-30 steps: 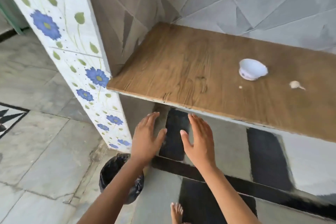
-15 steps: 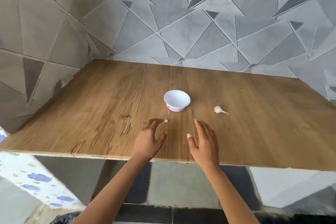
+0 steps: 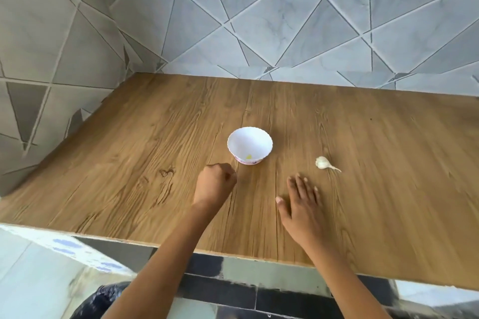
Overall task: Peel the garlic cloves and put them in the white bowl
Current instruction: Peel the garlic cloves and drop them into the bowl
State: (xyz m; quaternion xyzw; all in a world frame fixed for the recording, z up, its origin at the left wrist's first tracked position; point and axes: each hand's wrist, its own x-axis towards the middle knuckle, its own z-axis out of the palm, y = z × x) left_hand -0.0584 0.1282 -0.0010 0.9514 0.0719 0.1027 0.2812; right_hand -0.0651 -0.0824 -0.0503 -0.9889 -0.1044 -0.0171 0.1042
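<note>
Here, a wooden counter (image 3: 388, 163) bearing the white bowl (image 3: 249, 145) meets triangle-patterned tiles (image 3: 285, 28).

text: none legible | brands, numbers: none | white bowl (image 3: 250, 141): pink base print (too blurred to read)

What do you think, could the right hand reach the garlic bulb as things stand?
Probably yes: the right hand is open over the table, with only bare wood between it and the garlic bulb.

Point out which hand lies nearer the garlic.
The right hand, fingers straight, just short of the white garlic bulb; the left hand, curled, sits by the white scalloped bowl.
</note>
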